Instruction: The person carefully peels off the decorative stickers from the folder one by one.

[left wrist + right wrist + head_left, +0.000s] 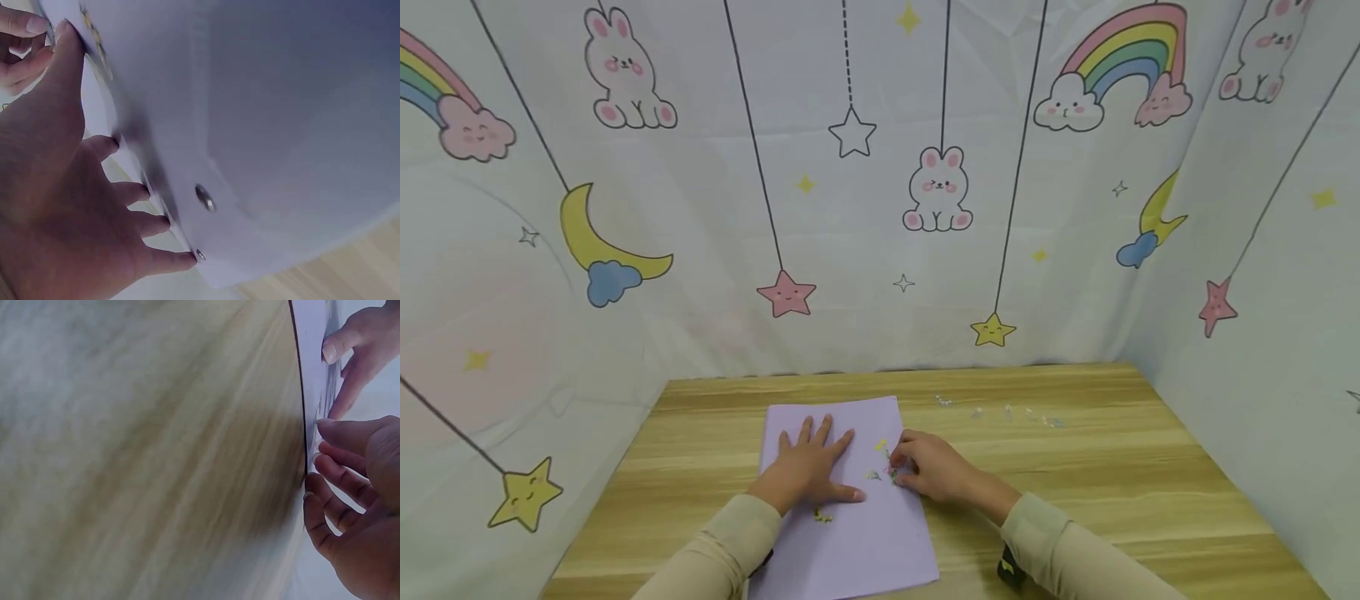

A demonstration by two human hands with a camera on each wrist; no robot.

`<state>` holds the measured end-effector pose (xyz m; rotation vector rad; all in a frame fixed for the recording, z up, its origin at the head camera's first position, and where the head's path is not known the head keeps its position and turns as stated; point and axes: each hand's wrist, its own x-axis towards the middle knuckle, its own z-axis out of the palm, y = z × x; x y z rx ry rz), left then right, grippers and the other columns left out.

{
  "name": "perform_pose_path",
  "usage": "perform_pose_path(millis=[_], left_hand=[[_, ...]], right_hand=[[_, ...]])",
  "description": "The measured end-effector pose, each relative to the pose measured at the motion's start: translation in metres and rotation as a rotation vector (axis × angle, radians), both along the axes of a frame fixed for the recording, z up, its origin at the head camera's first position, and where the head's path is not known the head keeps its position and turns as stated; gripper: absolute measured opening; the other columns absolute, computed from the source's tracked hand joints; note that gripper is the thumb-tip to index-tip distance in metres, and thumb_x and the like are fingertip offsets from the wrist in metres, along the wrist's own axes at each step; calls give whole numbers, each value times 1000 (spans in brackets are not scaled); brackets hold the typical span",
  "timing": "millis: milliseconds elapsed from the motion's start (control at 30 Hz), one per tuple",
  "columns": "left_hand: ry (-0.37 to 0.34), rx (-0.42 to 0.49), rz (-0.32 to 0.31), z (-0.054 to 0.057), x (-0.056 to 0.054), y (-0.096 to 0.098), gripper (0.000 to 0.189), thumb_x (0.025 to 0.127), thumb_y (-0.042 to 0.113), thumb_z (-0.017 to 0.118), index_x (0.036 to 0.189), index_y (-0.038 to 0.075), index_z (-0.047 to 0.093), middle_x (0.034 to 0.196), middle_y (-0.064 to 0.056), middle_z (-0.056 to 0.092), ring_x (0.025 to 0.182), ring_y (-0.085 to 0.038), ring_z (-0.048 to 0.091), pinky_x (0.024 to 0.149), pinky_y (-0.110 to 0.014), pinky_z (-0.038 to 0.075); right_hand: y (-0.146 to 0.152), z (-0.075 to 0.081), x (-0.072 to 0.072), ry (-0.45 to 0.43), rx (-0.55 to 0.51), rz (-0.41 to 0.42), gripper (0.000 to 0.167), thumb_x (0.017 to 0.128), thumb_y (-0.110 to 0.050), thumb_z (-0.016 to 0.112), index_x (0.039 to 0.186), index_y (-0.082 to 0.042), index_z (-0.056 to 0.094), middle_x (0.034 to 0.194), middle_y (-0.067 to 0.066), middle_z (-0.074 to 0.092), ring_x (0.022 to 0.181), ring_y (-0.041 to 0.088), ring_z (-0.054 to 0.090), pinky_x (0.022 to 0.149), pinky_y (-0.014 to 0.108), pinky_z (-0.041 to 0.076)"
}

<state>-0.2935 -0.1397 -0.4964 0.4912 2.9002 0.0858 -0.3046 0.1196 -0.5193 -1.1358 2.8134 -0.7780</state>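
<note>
Left hand (811, 468) spread wide, right hand (936, 467) bent at small flower pieces (882, 446) on the purple cover (868, 550).
Whether the right pinches one, I cannot tell; a sideways drag of its fingertips could knock neighbours askew.

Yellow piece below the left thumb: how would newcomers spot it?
On the wooden table lies a lilac sheet, the left hand spread on it. Below that hand's thumb in the head view is the yellow piece. It lies apart; the sheet's other pieces cluster by the right hand.
</note>
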Motion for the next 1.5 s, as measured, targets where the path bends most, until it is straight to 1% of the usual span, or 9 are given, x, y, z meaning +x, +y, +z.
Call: perform_pose_path(millis=[133,300,500,633,833,1033,1233,1500], left_hand=[[-32,3,9,4,3,1,109,81,82,70,166,22,38,172,-24,23,157,-53,18,115,-80,19],[-42,1,7,6,4,2,108,82,80,71,167,22,38,172,-24,23,157,-53,18,116,-80,19],[-41,11,9,7,4,2,108,82,80,71,166,22,38,172,-24,23,157,-53,18,115,-80,19],[-34,11,7,5,4,1,108,82,80,71,166,21,38,172,-24,24,157,-53,18,115,-80,20],[-33,-3,7,5,4,2,108,82,81,70,166,22,38,172,-23,24,157,-52,19,115,-79,20],[-48,-13,17,5,3,3,109,82,81,70,167,23,36,173,-23,22,158,-52,17,116,-79,19],[-53,-13,20,5,2,4,109,82,81,70,167,22,36,173,-23,22,158,-52,17,116,-80,19],[-50,-8,13,5,2,3,109,82,80,70,167,21,36,173,-24,22,157,-53,16,115,-81,19]], right_hand=[[-1,0,1,15,-3,-4,11,93,-8,81,104,-8,78,104,-4,65,89,11,62,81,27,53],[-3,0,1,25,0,-12,10,94,-8,80,104,-9,77,104,-4,66,96,14,64,87,31,55],[-4,0,0,11,-16,-23,7,93,-7,80,99,-10,77,99,-5,65,93,13,62,85,31,54],[-5,-2,-1,34,2,-20,7,94,-7,80,98,-12,76,96,-7,64,91,9,59,83,30,53],[-5,-5,-1,49,7,-30,8,93,-8,80,101,-11,77,99,-8,63,92,7,60,85,31,55],[-4,-5,-2,79,8,-14,7,93,-8,81,99,-11,79,98,-7,65,89,8,60,82,30,54],[-4,-6,-1,106,15,-14,6,93,-9,81,98,-12,79,98,-7,65,90,8,60,82,30,54],[-5,-8,-2,102,29,-30,7,92,-10,81,97,-13,78,97,-8,65,91,7,60,83,30,55]])
